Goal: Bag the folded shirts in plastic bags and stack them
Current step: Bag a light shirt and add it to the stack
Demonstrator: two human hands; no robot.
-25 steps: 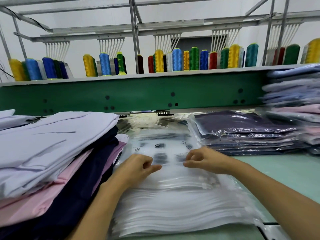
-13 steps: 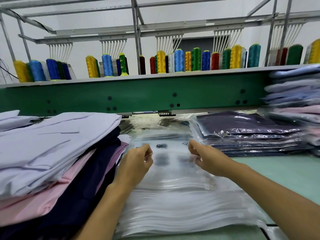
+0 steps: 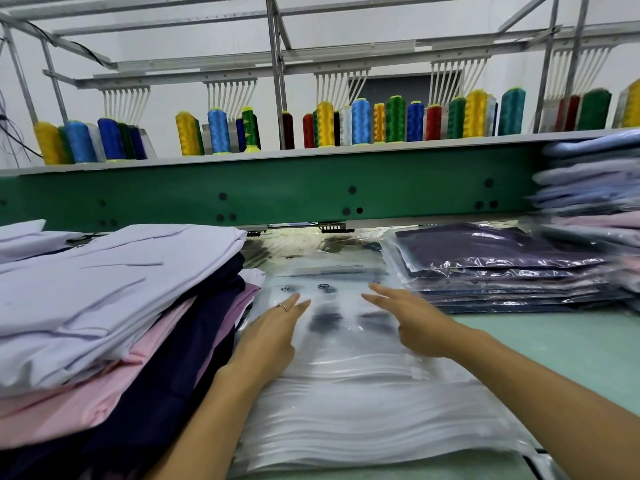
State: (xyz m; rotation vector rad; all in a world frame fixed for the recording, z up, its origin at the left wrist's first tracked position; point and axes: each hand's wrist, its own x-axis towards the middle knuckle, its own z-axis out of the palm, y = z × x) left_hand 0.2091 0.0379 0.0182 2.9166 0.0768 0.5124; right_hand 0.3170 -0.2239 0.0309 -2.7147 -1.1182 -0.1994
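A thick pile of empty frosted plastic bags (image 3: 349,407) lies in front of me on the green table. My left hand (image 3: 273,334) rests flat on the pile's left side, fingers stretched out, a ring on one finger. My right hand (image 3: 408,320) lies flat on the pile's right side, fingers apart, holding nothing. To the left is a tall stack of folded shirts (image 3: 104,306) in lilac, pink and navy. To the right sits a stack of bagged dark shirts (image 3: 498,268).
A taller stack of bagged light shirts (image 3: 595,209) stands at the far right. Behind runs a green machine beam (image 3: 294,192) with a shelf of coloured thread cones (image 3: 360,123). Bare green table (image 3: 554,348) shows at the right.
Both hands, earlier pinching at the top bag with curled fingers, have opened and slid further away from me, now lying flat on the bags.
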